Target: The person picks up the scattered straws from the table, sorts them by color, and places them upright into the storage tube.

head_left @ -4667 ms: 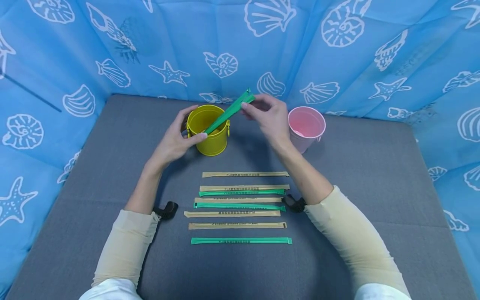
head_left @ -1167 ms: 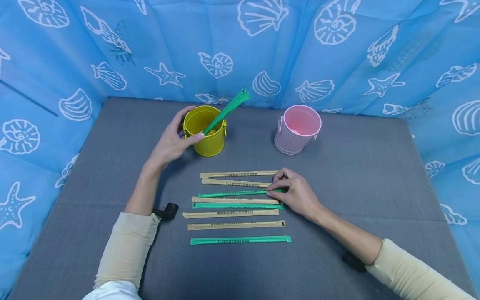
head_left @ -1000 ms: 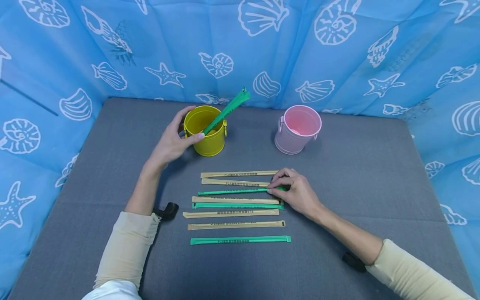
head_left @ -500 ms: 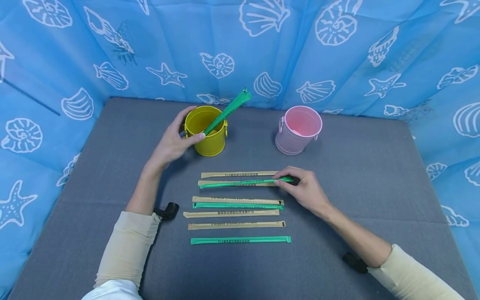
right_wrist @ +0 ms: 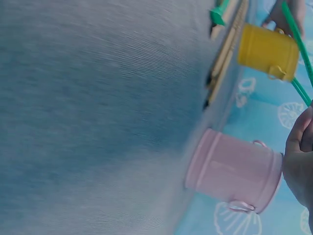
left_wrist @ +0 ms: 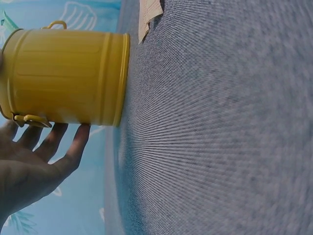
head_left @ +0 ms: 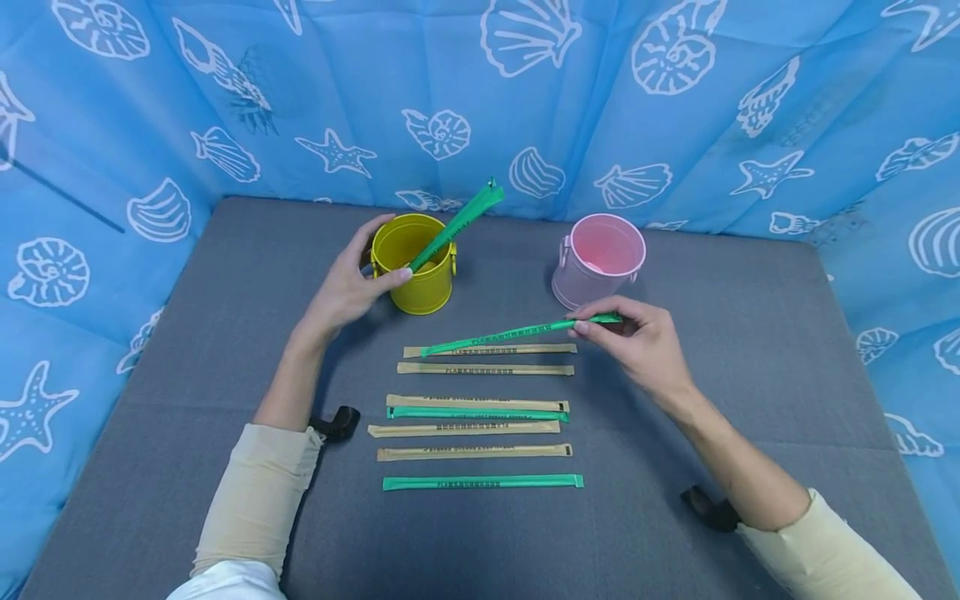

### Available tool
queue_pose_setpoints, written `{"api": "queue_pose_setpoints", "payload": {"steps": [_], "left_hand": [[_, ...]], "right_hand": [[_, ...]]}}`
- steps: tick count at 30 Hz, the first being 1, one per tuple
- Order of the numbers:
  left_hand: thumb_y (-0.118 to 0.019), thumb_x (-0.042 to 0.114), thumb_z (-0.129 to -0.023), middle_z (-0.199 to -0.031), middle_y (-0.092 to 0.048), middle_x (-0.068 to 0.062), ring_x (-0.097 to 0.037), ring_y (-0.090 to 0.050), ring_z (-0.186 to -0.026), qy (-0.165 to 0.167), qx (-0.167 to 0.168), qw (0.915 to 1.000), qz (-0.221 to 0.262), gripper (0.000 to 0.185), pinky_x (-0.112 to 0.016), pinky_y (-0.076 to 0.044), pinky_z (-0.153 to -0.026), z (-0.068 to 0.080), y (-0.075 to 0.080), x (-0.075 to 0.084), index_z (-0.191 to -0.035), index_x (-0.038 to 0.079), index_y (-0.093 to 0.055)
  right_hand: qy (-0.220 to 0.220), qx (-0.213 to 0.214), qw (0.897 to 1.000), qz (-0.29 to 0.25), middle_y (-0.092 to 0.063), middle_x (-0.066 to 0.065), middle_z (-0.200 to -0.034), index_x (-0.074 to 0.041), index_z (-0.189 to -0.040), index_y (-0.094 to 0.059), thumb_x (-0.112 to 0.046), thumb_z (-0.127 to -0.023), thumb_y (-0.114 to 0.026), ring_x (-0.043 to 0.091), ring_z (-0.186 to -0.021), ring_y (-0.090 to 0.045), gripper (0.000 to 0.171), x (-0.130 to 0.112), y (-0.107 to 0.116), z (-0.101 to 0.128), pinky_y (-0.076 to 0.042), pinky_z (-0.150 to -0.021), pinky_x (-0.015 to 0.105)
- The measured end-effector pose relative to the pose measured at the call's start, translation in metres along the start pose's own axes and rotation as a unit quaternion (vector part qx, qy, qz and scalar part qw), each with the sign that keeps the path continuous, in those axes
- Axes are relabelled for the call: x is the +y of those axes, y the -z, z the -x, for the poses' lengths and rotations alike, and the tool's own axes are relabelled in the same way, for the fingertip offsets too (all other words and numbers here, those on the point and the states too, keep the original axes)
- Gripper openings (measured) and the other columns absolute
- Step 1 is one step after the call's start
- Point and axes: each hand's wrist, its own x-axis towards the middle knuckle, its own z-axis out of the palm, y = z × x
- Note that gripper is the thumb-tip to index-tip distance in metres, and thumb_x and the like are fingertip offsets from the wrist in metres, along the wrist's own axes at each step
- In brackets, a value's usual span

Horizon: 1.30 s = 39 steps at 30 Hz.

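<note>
My left hand [head_left: 347, 279] holds the small yellow bucket [head_left: 422, 292] by its side, thumb over the rim near the wrapped green straws [head_left: 459, 223] that lean out of it. In the left wrist view the fingers curve along the yellow bucket [left_wrist: 63, 78]. My right hand [head_left: 637, 337] pinches a green wrapped straw [head_left: 510, 336] near its right end, raised above the tan wrapped straws [head_left: 487, 369] on the table. Behind that hand stands a pink bucket [head_left: 588, 275], with something pale inside.
Toward the front lie several more wrapped straws: tan ones [head_left: 480, 452], a green one [head_left: 480, 413] against a tan one, and a green one [head_left: 480, 482] nearest me. The grey table [head_left: 480, 550] meets a blue shell-patterned curtain [head_left: 480, 100] at the back.
My right hand has gone from the yellow bucket to the row, picked up a green straw, and lifted it back and rightward. The left hand stays at the yellow bucket.
</note>
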Motion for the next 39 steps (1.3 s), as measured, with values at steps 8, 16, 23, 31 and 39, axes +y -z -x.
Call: {"api": "queue_pose_setpoints", "payload": {"steps": [8,16,23,31,39], "left_hand": [[-0.07,0.012,-0.093,-0.148,-0.04,-0.019,-0.036,-0.041,-0.13,-0.005,0.001,1.0,0.0,0.076,-0.054,-0.034,-0.106,0.0,0.0,-0.001,-0.156,0.009,-0.027],[-0.07,0.013,-0.093,-0.147,-0.04,-0.019,-0.035,-0.041,-0.131,0.001,0.002,1.0,-0.002,0.076,-0.054,-0.036,-0.105,0.001,0.001,-0.001,-0.156,0.01,-0.027],[-0.07,0.015,-0.093,-0.147,-0.041,-0.019,-0.034,-0.042,-0.13,-0.001,0.0,1.0,-0.003,0.077,-0.053,-0.036,-0.105,0.001,0.001,-0.001,-0.156,0.01,-0.026],[-0.071,0.015,-0.093,-0.148,-0.04,-0.019,-0.035,-0.041,-0.131,-0.002,-0.004,1.0,-0.002,0.078,-0.053,-0.036,-0.106,0.0,0.002,-0.001,-0.156,0.009,-0.026],[-0.072,0.016,-0.092,-0.147,-0.041,-0.019,-0.034,-0.042,-0.13,-0.01,-0.004,0.9999,0.0,0.079,-0.053,-0.036,-0.105,-0.001,0.003,-0.002,-0.156,0.009,-0.026]], "right_hand": [[0.032,0.038,0.998,0.027,-0.073,0.007,-0.095,0.006,-0.103,-0.071,0.004,-0.089,-0.07,0.015,-0.084,-0.072,0.014,-0.015,0.006,-0.015,-0.056,-0.08,0.024],[0.043,0.087,0.993,0.072,-0.071,-0.002,-0.09,0.005,-0.102,-0.072,-0.002,-0.086,-0.076,0.014,-0.082,-0.066,0.017,-0.031,0.012,-0.035,-0.054,-0.077,0.02],[0.047,0.098,0.992,0.069,-0.072,-0.001,-0.089,0.004,-0.102,-0.073,-0.004,-0.086,-0.076,0.016,-0.084,-0.065,0.018,-0.038,0.016,-0.054,-0.052,-0.073,0.02],[0.045,0.089,0.992,0.072,-0.073,0.003,-0.095,0.001,-0.102,-0.074,-0.011,-0.089,-0.076,0.017,-0.089,-0.069,0.018,-0.046,0.01,-0.074,-0.053,-0.078,0.023],[0.052,0.067,0.991,0.099,-0.071,0.004,-0.095,-0.002,-0.1,-0.075,-0.011,-0.089,-0.075,0.016,-0.084,-0.069,0.015,-0.052,0.001,-0.09,-0.054,-0.078,0.022]]}}
